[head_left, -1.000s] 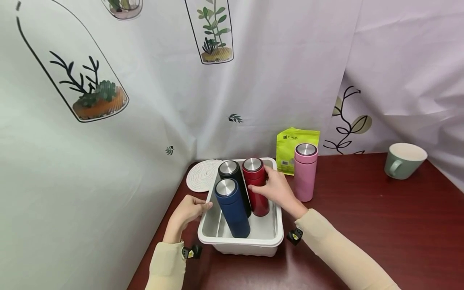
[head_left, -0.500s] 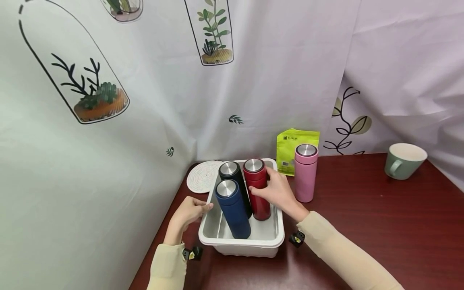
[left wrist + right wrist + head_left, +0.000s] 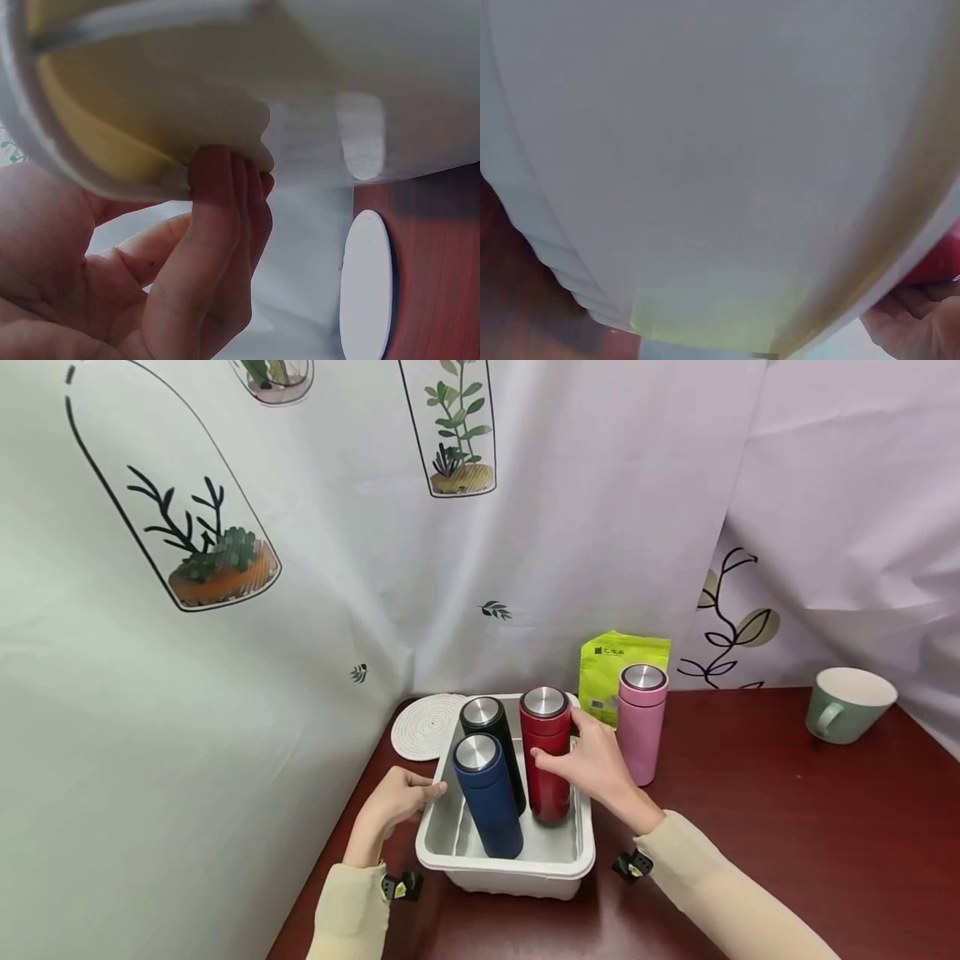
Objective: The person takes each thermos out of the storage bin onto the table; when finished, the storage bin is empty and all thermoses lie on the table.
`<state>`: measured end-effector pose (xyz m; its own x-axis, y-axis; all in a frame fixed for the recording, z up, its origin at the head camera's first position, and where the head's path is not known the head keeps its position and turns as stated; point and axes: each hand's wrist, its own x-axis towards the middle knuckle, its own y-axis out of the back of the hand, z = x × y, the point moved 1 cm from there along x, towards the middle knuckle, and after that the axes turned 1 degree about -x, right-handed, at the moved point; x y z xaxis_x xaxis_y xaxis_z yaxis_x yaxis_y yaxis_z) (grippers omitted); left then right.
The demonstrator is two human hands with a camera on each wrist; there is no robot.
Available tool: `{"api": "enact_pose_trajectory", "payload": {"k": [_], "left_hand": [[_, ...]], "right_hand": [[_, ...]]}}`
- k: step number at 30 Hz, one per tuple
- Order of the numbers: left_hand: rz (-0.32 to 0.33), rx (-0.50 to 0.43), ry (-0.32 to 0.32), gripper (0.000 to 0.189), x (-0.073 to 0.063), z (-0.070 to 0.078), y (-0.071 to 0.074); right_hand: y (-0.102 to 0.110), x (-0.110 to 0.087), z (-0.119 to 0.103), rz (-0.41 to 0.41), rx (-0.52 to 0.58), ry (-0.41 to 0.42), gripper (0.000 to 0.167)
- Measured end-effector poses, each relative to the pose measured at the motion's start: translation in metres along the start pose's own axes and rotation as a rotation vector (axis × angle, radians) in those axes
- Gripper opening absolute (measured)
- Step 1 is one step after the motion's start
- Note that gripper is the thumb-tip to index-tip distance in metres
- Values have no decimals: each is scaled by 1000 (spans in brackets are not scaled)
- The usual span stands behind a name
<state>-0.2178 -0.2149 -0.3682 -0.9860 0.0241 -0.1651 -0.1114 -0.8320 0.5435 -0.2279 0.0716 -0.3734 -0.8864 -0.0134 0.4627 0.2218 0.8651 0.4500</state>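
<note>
A white plastic bin stands on the table with three metal-lidded thermos bottles in it. My right hand grips the red thermos, thumb on the near side and fingers partly hidden behind it. Left of the red one are the black thermos and, nearer me, the blue thermos, leaning slightly. At the bin's left rim, my left hand pinches the edge; in the left wrist view its fingers curl under the rim. The bin wall fills most of the right wrist view.
Behind the bin's left corner lies a round woven mat. To the right stand a pink thermos and a yellow-green packet. A green mug sits farther right, and a patterned cloth hangs behind the table.
My right hand has shifted the red thermos rightward and a little nearer me, widening its gap from the black one. The left hand stays on the rim; the head view has turned slightly.
</note>
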Motion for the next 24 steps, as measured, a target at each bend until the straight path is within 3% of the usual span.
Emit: {"api": "enact_pose_trajectory", "payload": {"k": [16, 24], "left_hand": [[4, 8, 3, 23, 2, 1, 0], [7, 4, 4, 23, 0, 0, -1]], "right_hand": [[24, -2, -25, 62, 11, 79, 48], [31, -11, -35, 86, 72, 96, 50]]}}
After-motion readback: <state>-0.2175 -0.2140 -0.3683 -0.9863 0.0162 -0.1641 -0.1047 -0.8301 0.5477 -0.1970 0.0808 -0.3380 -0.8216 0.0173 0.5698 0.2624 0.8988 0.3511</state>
